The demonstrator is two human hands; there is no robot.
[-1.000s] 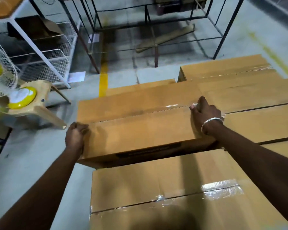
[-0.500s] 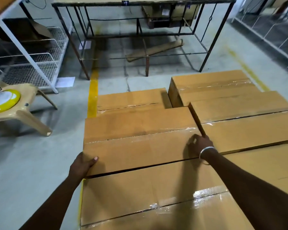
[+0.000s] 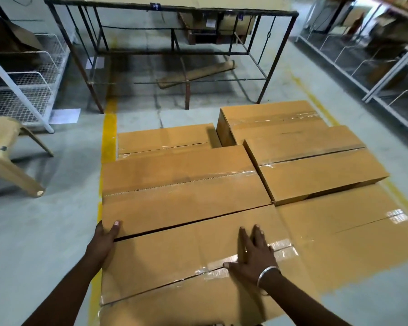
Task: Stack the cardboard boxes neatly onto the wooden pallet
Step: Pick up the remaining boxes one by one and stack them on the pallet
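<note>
Head view: taped box (image 3: 181, 187), long axis left-right.

Bare forearms (silver bangle (image 3: 267, 274), right wrist)

place: looks like a warehouse or packing/storage room, not anybody's home
floor: bare grey painted concrete (image 3: 45, 231) with yellow lane lines (image 3: 109, 137) running along it, the usual warehouse marking
goods: a whole block of taped brown cardboard boxes (image 3: 186, 184) laid side by side low on the floor
racking: white metal shelving with wire mesh baskets (image 3: 21, 90) on the left, more white racks (image 3: 375, 67) on the right holding cartons
bench: rough dark steel frame table (image 3: 174, 31) at the back, cartons with labels tucked under it
odd bits: beige plastic chair (image 3: 10, 161), loose paper sheet (image 3: 65, 116) on the floor
</note>
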